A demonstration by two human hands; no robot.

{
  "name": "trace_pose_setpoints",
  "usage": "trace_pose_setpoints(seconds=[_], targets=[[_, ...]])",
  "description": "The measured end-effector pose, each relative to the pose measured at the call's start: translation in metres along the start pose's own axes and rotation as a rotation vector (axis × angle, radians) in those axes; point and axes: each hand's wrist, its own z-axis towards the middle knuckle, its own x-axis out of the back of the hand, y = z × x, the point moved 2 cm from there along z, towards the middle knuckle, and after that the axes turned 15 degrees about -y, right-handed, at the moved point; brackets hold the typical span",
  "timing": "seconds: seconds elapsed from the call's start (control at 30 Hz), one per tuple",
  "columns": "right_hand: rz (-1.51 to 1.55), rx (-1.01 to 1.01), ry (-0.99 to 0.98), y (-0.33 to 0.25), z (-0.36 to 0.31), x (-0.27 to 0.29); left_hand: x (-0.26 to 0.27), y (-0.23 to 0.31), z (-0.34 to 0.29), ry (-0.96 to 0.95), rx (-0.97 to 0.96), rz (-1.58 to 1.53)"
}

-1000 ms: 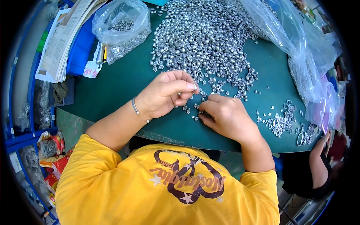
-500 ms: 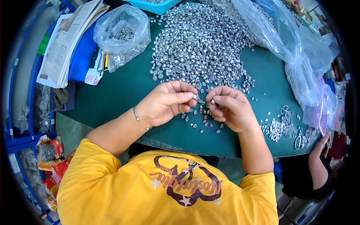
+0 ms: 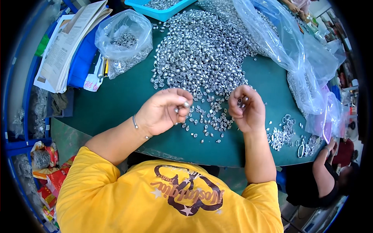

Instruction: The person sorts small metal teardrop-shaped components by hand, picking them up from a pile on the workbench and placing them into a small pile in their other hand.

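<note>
My left hand (image 3: 161,111) is raised just above the table with curled fingers, holding a few small silver teardrop-shaped metal pieces (image 3: 186,105) at the thumb and fingertips. To its right, my right hand (image 3: 248,110) curls loosely round some of the same pieces (image 3: 242,101), which show between its thumb and fingers. Between the hands, several loose pieces (image 3: 211,116) lie scattered on the green tabletop (image 3: 124,97). Just beyond them spreads a big heap of these pieces (image 3: 202,54); some show a hollow side, others a rounded one.
A clear bag of metal parts (image 3: 126,42) stands left of the heap, beside a stack of papers (image 3: 72,46). A turquoise tray (image 3: 165,13) is at the back. Large clear bags (image 3: 287,50) and flat silver bits (image 3: 281,136) lie right. Another person (image 3: 320,178) is at the right edge.
My hands have moved apart, the left one to the left and the right one to the right. More loose pieces now show between them. The view has shifted slightly.
</note>
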Motion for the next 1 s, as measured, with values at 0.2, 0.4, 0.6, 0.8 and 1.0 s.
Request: trace_pose_setpoints(seconds=[0.2, 0.4, 0.6, 0.8, 1.0], targets=[[-1.536, -0.044, 0.137, 0.016, 0.004, -0.01, -0.004, 0.005, 0.001, -0.005, -0.04, -0.109], [-1.625, -0.016, 0.094, 0.017, 0.004, -0.018, -0.005, 0.006, -0.001, -0.001, -0.065, -0.1], [-0.694, -0.086, -0.122, 0.012, -0.004, -0.013, -0.003, 0.007, 0.001, 0.002, -0.1, -0.104], [0.166, -0.162, -0.35, 0.009, -0.004, -0.008, -0.008, 0.008, -0.001, 0.015, -0.111, -0.103], [0.386, -0.191, -0.416, 0.012, -0.003, -0.005, -0.004, 0.016, -0.004, 0.017, -0.154, -0.037]])
